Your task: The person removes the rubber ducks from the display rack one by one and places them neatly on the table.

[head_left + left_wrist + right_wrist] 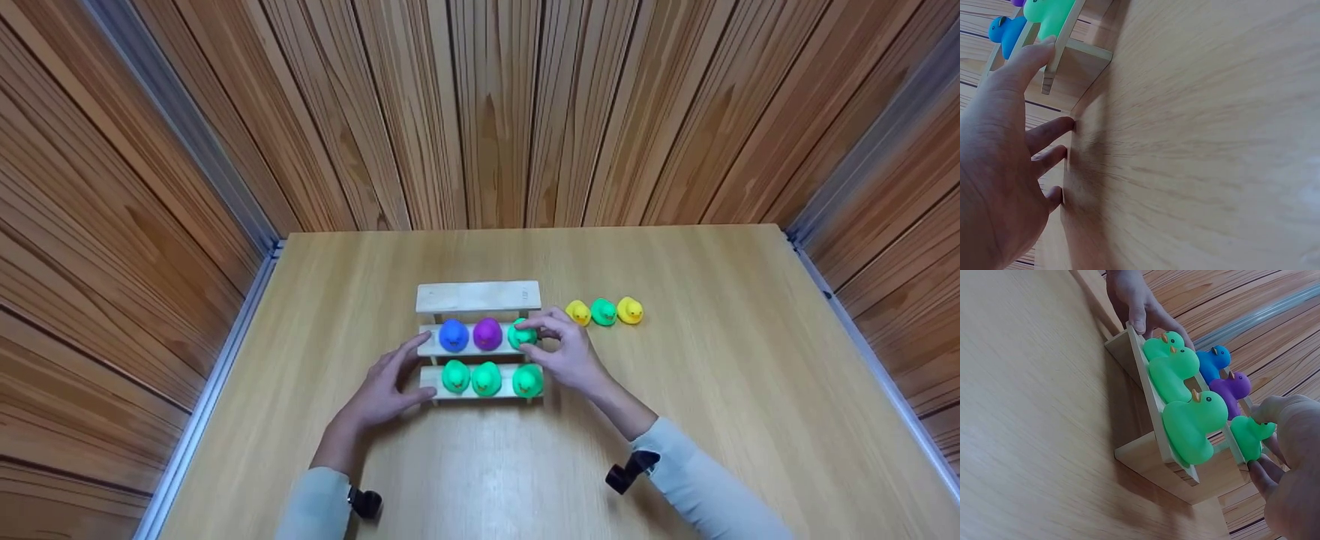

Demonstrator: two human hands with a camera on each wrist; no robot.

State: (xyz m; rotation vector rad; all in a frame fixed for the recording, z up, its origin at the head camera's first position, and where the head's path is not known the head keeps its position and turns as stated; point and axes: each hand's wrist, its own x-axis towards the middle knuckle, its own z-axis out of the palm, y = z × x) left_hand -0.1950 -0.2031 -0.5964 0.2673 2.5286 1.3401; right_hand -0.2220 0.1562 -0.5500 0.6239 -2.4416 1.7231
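The right hand (568, 354) has its grip narrowed to a pinch, thumb and fingers on either side of a green rubber duck (520, 335) at the right end of the middle tier of a three-tier wooden rack (478, 298). Whether that duck's base bears fully on the board, I cannot tell. A narrow gap parts it from the purple duck (487, 334), which sits just beside the blue duck (454, 335) towards the left end.

The left hand (382, 390) has its grip spread wide around the rack's left side, holding no duck: the thumb touches the end of the lower tier, while the index finger reaches the middle tier's end.

On the lower tier, the left green duck (456, 376) and middle green duck (487, 379) sit close together; a wider gap leads to the end green duck (527, 381), near the right edge.

Right of the rack, a short row on the table (480, 465) runs yellow (578, 312), green, yellow (630, 310). Broad tabletop extends from there to the right edge, and from the rack to the front.
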